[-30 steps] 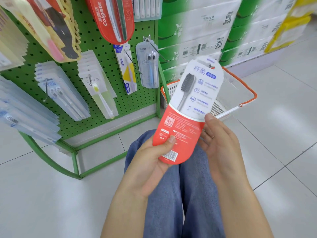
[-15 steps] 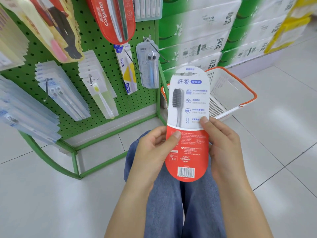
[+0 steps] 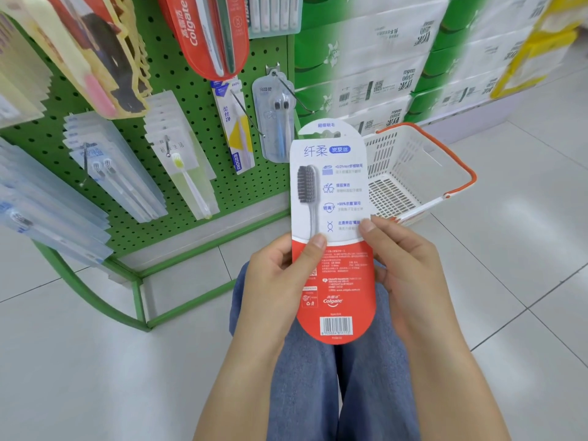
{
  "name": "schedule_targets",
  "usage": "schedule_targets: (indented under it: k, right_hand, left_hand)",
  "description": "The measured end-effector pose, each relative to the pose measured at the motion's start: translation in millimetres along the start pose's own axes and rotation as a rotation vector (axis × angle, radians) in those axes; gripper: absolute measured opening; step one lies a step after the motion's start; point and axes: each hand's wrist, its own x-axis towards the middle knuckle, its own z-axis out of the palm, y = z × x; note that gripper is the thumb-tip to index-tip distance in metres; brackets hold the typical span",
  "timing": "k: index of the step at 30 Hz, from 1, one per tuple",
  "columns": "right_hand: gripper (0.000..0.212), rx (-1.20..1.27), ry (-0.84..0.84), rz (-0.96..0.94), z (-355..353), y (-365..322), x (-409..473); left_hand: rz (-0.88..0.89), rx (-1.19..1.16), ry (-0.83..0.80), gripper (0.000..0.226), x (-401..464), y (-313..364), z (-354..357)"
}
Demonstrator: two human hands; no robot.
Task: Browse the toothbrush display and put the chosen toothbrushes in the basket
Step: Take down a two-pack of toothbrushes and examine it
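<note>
Head view: both hands are holding an upright Colgate toothbrush pack (image 3: 332,230) over the lap, left hand (image 3: 280,281) and right hand (image 3: 404,265) pinching its edges with thumbs in front, before the white basket (image 3: 413,173).

The toothbrush pack (image 3: 332,249) is white above, red below, with a black barcode. The pegboard (image 3: 197,100) is green, dotted with holes. The basket (image 3: 413,173) is white, orange-rimmed.
</note>
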Motion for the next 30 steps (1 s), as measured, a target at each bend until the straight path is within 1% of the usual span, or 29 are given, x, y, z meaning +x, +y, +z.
schedule_targets:
  k: [7, 12, 19, 21, 22, 24, 25, 29, 30]
  right_hand:
    - [0.020, -0.007, -0.060, 0.002, -2.2, -0.2, -1.7]
    - [0.025, 0.014, -0.125, 0.011, -4.7, -1.7, -2.1]
    - [0.022, 0.027, -0.134, -0.005, -3.8, -3.1, -2.5]
    - [0.023, 0.016, -0.116, -0.005, -3.9, -2.4, -2.5]
    - [0.023, 0.011, -0.098, -0.005, -3.7, -1.6, -2.6]
    - [0.022, 0.010, -0.050, -0.011, -3.4, 0.2, -2.6]
    - [0.021, 0.011, -0.027, -0.021, -2.8, 0.6, -2.4]
    - [0.020, 0.035, 0.022, -0.069, -1.1, -1.5, -2.6]
    - [0.020, 0.038, 0.023, -0.073, -1.3, -1.9, -2.9]
  left_hand:
    - [-0.009, -0.001, -0.012, 0.017, -2.1, 1.8, -3.6]
    - [-0.044, -0.050, -0.063, 0.028, -1.7, 4.2, -8.4]
    - [-0.039, -0.051, -0.077, 0.024, -1.0, 1.9, -10.5]
    - [-0.004, -0.033, -0.047, 0.022, 0.2, -0.3, -7.7]
    - [0.049, 0.036, 0.002, 0.026, 1.8, -3.2, -6.3]
    - [0.171, 0.242, 0.107, 0.045, 4.9, -9.8, -4.0]
    - [0.211, 0.320, 0.121, 0.055, 5.1, -12.4, -2.8]
    - [0.225, 0.458, -0.035, 0.085, -1.1, -17.2, 4.7]
    - [0.240, 0.514, -0.052, 0.093, -2.6, -17.4, 7.0]
